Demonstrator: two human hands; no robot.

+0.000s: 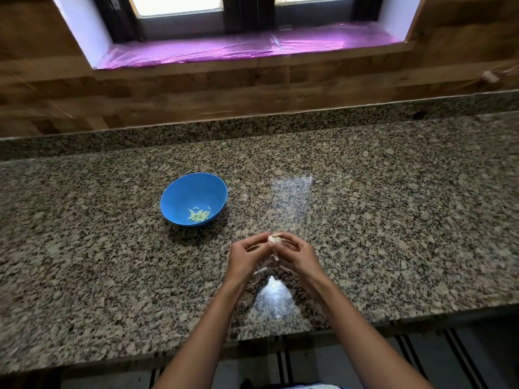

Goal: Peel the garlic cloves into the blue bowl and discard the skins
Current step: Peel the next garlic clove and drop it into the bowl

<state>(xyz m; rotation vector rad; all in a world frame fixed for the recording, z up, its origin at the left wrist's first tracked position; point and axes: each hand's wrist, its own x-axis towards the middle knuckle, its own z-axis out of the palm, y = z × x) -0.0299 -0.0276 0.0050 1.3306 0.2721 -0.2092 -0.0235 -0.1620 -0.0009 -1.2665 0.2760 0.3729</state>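
A blue bowl (179,192) sits on the granite counter, up and to the left of my hands, with several pale peeled garlic cloves (198,215) lying in its bottom. My left hand (243,256) and my right hand (297,255) meet above the counter and pinch a whitish garlic head (273,239) between their fingertips. Thin papery garlic skins (273,283) lie on the counter just below my hands, partly washed out by a bright reflection.
The granite counter (393,220) stretches left and right, with its front edge close below my forearms. A wooden-look wall and a window sill covered in purple film (247,47) stand behind it. A window reflection shines on the counter to the right of the bowl.
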